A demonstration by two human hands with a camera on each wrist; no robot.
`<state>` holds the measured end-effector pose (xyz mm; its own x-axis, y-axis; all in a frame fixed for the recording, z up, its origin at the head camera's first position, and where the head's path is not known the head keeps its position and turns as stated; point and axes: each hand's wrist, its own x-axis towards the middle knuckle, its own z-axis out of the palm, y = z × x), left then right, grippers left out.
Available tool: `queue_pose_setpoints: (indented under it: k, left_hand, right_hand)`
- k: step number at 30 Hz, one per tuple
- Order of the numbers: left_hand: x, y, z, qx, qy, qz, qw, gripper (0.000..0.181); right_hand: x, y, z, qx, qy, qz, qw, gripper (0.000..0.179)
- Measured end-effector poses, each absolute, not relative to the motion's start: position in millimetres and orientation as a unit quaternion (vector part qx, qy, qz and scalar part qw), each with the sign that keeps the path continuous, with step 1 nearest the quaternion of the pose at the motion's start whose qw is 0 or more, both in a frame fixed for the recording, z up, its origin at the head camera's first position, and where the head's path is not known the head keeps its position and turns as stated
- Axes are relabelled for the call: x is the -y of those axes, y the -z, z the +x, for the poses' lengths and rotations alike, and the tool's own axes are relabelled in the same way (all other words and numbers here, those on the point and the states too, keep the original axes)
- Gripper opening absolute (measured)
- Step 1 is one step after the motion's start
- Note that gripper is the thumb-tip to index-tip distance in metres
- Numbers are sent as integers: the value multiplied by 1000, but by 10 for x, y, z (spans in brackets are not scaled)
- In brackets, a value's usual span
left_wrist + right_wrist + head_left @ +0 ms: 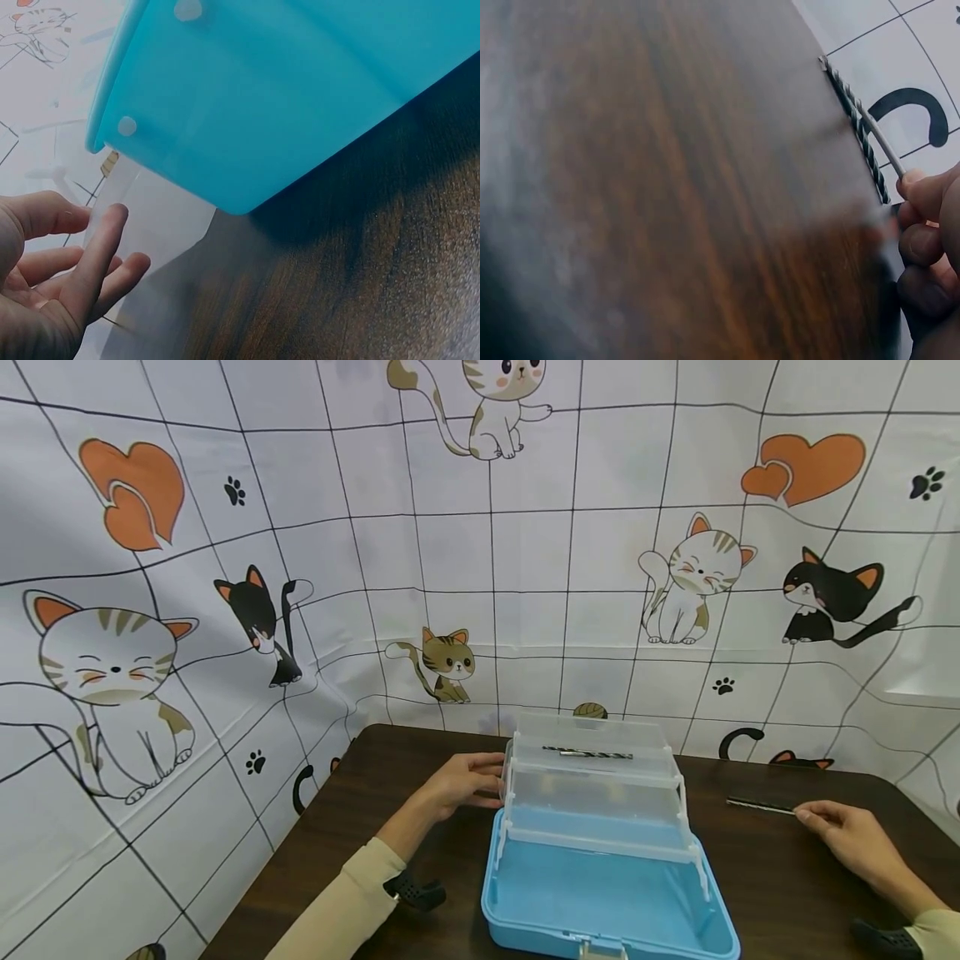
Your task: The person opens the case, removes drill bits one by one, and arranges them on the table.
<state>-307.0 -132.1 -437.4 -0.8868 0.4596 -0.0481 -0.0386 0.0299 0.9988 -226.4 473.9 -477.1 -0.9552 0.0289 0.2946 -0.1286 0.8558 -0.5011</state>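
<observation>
My left hand [467,782] is at the left rear of a blue storage box [600,893]. Its thumb and index finger [112,225] lie on either side of a clear plastic lid's edge [172,206] and seem to pinch it lightly; the other fingers are spread. Clear tiered trays [592,785] stand raised above the box's blue base. A pair of drill bits [596,753] lies in the top tray. Over the table's right side, my right hand [851,839] pinches the end of a drill bit [889,148]; a second spiral bit [870,157] shows alongside.
The box rests on a dark wooden table [780,877]. A white sheet [525,568] with cats and grid lines hangs behind and to the left. A latch [602,950] is at the box's front edge.
</observation>
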Motion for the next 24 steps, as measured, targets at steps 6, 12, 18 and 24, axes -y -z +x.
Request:
queue_pose_setpoints:
  k: [6, 12, 18, 24]
  left_hand:
    - [1311, 4375, -3075, -693, -680, 151, 185, 55]
    - [1289, 4370, -3067, -694, -680, 148, 185, 54]
    - [1268, 4375, -3062, -693, -680, 147, 189, 54]
    - [1295, 4374, -3057, -697, -676, 149, 185, 55]
  right_hand:
    - [-4739, 4784, -2275, 955, -242, 32, 169, 28]
    - [-4745, 4757, -2267, 957, -224, 43, 179, 23]
    - [-4760, 4775, -2234, 954, -226, 41, 195, 24]
    - [-4637, 4629, -2284, 946, -249, 44, 202, 34]
